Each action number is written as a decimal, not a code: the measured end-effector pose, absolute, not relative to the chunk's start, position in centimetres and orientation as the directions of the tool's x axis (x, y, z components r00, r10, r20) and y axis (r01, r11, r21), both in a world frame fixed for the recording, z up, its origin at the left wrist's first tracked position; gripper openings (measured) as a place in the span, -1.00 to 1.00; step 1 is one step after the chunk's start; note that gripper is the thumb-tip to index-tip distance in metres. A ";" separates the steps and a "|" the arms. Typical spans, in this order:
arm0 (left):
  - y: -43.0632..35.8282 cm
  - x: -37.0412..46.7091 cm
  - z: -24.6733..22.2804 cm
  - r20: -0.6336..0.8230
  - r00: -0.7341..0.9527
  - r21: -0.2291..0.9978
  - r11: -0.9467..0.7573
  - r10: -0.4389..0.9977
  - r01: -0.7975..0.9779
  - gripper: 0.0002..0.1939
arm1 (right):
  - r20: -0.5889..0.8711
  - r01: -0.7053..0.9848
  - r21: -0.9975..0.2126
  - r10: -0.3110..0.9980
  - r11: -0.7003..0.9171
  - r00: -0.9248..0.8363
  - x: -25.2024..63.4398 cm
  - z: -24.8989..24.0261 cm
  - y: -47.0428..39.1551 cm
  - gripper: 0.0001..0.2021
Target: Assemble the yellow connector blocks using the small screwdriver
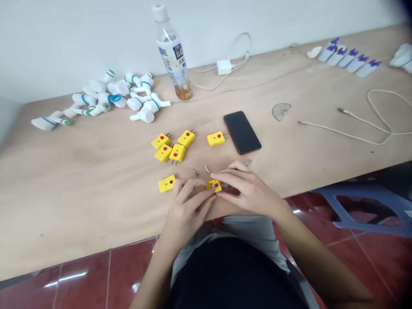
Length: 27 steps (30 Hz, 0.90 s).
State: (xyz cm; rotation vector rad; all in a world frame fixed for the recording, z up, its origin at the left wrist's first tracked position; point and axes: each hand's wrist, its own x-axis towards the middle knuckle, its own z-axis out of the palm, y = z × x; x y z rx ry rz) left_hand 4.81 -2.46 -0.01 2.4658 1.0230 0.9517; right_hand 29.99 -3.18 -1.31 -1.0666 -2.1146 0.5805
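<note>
Near the table's front edge, a small yellow plug body [212,185] with a red dot and small metal parts inside is held low over the wood. My left hand [189,204] closes on its left side, the thumb and fingers pressed against it. At the plug's right end, my right hand [252,189] pinches it between thumb and forefinger; the fingertips partly cover it. A yellow cover piece [167,183] with a dark round hole lies just left of my left hand. Small metal screws [195,172] and a small whitish piece [207,169] lie beyond the fingers.
Several yellow two-pin plugs [177,152] and a black phone [242,132] lie farther back. A drink bottle [174,56] stands by white jointed parts [103,96]. A charger [224,67], a protractor [281,111], a white cable [347,136] and purple-tipped tubes [347,58] are behind and right.
</note>
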 end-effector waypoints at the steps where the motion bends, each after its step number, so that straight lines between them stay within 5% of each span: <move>1: -2.4 4.8 0.0 0.461 0.521 0.510 -0.695 0.718 0.507 -0.80 | 0.373 0.518 -0.646 0.824 0.561 -0.426 30.0 -1.3 -3.2 -0.52; 6: -2.4 4.6 0.2 0.438 0.482 0.560 -0.650 0.759 0.515 -0.83 | 0.434 0.531 -0.603 0.803 0.596 -0.408 30.4 -1.0 -3.2 -0.51; 9: -2.4 4.5 0.3 0.414 0.466 0.574 -0.622 0.782 0.533 -0.82 | 0.535 0.459 -0.644 0.789 0.612 -0.301 30.5 0.0 -3.6 -0.68; 11: -2.4 4.5 0.2 0.397 0.475 0.578 -0.616 0.785 0.536 -0.79 | 0.527 0.315 -0.785 0.842 0.533 -0.111 30.0 1.2 -3.9 -0.78; 13: -2.3 4.6 0.1 0.387 0.485 0.583 -0.615 0.785 0.531 -0.75 | 0.411 0.046 -0.911 0.904 0.409 0.118 29.0 2.5 -4.0 -0.62; 17: -2.4 5.1 -0.2 0.393 0.483 0.583 -0.619 0.782 0.527 -0.76 | 0.273 -0.380 -0.884 0.960 0.273 0.057 26.3 3.5 -3.6 -0.57; 27: -2.8 5.3 -0.5 0.416 0.450 0.612 -0.610 0.790 0.504 -0.81 | 0.256 -0.403 -0.874 0.962 0.271 0.092 24.5 2.3 -3.2 -0.55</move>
